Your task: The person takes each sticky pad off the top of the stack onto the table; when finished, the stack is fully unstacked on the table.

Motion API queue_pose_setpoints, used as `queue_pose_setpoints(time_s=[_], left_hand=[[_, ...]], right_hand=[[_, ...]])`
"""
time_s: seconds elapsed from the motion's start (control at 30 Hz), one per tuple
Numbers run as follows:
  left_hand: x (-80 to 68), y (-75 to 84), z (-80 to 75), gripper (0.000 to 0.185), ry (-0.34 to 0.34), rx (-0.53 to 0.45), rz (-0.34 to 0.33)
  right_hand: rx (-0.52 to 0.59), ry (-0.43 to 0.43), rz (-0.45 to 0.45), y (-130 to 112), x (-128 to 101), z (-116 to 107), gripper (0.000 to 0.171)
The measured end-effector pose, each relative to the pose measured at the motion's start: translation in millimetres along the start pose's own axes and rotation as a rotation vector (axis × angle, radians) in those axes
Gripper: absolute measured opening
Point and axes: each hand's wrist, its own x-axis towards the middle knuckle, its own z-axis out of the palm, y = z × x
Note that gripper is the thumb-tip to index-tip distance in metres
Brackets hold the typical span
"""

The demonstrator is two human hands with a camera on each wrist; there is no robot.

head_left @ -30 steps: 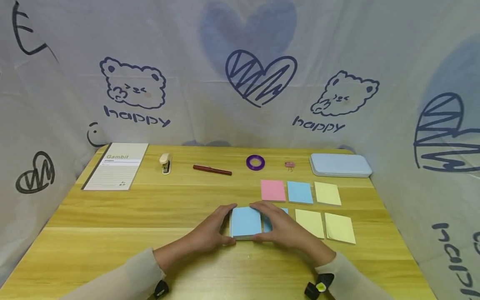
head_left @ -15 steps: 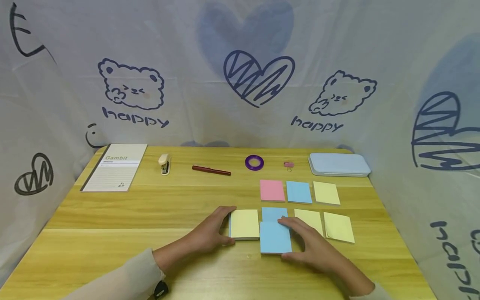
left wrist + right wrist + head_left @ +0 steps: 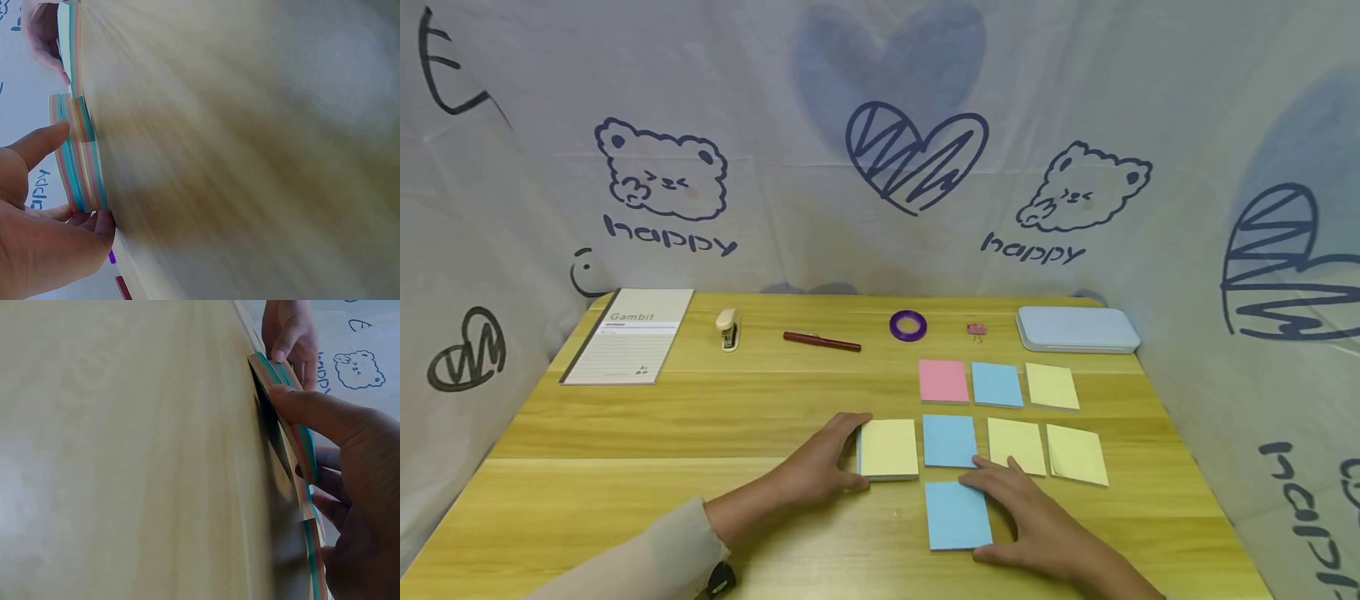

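Note:
My left hand grips the near-left stack of sticky notes between thumb and fingers. A pale yellow sheet tops this stack, and striped coloured edges show in the left wrist view. To its right, my right hand pinches a blue-topped sticky note pad by its right side. In the right wrist view that pad tilts over the table with a dark gap under it. Another blue pad lies just behind it, beside two yellow pads. The right sleeve is out of the head view.
A back row holds a pink pad, a blue pad and a yellow pad. Farther back lie a notebook, stapler, dark red pen, purple tape roll, binder clip and light blue case.
My right hand has taken the blue-topped pad off the left stack and moved it right and toward me, uncovering the yellow top. My left hand has stayed on the stack.

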Motion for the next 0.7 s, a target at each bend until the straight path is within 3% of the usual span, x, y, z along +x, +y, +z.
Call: queue_pose_setpoints(time_s=[0.2,0.4,0.7], left_hand=[[0.2,-0.3,1.0,0.089,0.001,-0.002,-0.003],[0.7,-2.2,-0.1,0.090,-0.007,0.000,-0.001],[2.2,-6.0,-2.9,0.092,-0.028,0.006,0.017]], right_hand=[[-0.080,0.014,-0.055,-0.5,0.7,0.5,0.082],[0.012,-0.034,0.070,-7.2,7.0,-9.2,0.082],[0.107,-0.072,0.112,-12.6,59.9,-16.4,0.083]])
